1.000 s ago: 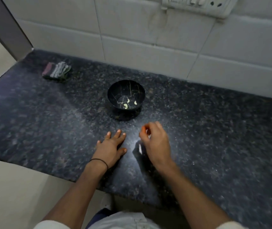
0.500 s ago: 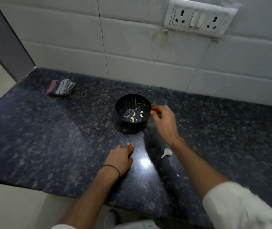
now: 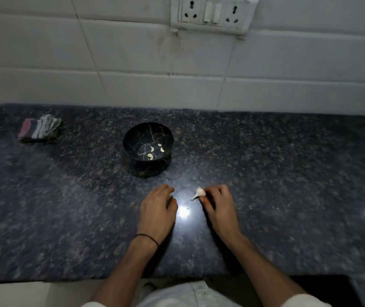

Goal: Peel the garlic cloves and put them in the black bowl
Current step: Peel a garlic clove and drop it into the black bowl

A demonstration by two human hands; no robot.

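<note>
The black bowl with gold veins stands mid-counter and holds several peeled garlic cloves. Nearer me, a small white piece of unpeeled garlic with a stem lies on the dark granite. My right hand pinches it at its right side with fingertips and thumb. My left hand rests palm down on the counter to the left of the garlic, fingers loosely bent and holding nothing. A black band circles my left wrist.
A folded striped cloth lies at the counter's back left. White wall tiles with a socket panel rise behind the counter. The counter's front edge runs close to my body, with pale floor below.
My right hand has drawn back from the bowl's rim to the counter and taken hold of the garlic piece. My left hand stayed on the counter. The camera view tilted up.
</note>
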